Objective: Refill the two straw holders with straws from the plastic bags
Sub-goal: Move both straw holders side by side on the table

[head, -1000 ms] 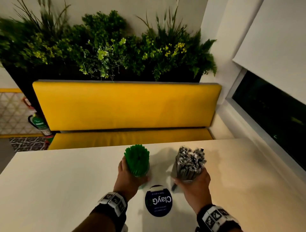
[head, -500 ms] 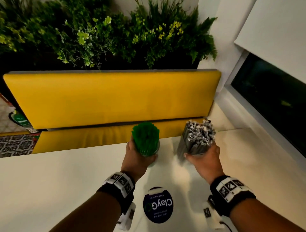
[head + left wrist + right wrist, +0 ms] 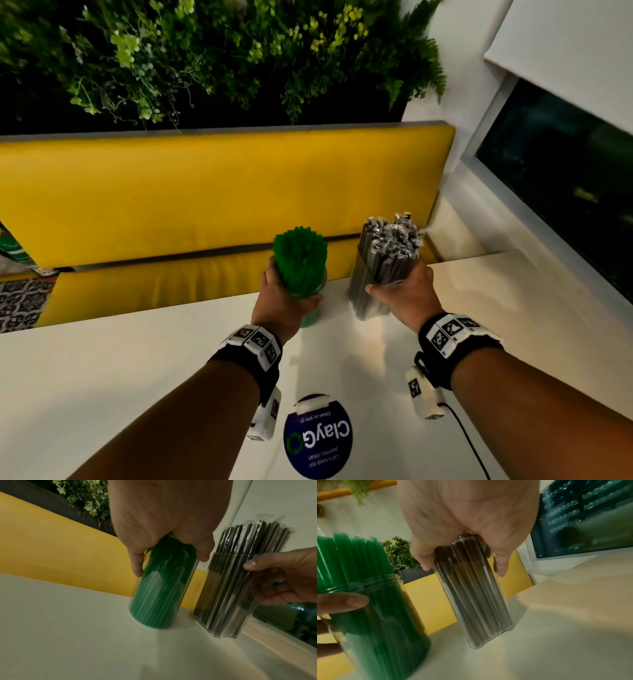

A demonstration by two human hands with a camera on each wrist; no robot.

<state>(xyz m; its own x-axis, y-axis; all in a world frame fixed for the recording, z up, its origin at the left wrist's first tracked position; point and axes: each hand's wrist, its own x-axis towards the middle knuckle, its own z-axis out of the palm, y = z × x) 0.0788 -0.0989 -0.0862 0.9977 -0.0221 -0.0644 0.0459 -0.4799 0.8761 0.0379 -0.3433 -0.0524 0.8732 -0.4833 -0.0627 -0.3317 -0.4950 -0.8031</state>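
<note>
While both hands reached toward the far edge of the counter, this is how things stood.

Left hand: the left hand (image 3: 283,301) had its grip wrapped around the round holder (image 3: 155,595), fingers (image 3: 137,566) and thumb curled over the clear wall near its rim.
Round holder: a clear, cylindrical jar, packed full of green straws (image 3: 300,260) that stood upright and rose above its rim; its base sat on, or just over, the counter (image 3: 102,370) near the far edge, which of the two the blur hid.
Right hand: the right hand (image 3: 406,294) had its grip closed around the square holder (image 3: 476,601), thumb on one side and fingers on the other, high on its wall.
Square holder: a clear, boxy container with flat sides, filled with dark straws in shiny wrappers (image 3: 390,246), their crinkled tops fanned out above the rim; it stood near the far edge, just beside the round holder on the right, the two apart.
Counter: a pale, smooth top; a round dark blue sticker (image 3: 318,442) with white lettering lay near the near edge, between the two forearms.
Wrists: each wore a black band with white, patterned marker blocks (image 3: 255,342).
Surroundings: a yellow padded bench back (image 3: 205,192) ran beyond the far edge, leafy green plants (image 3: 205,51) above it, and a dark window (image 3: 565,178) on the right.
</note>
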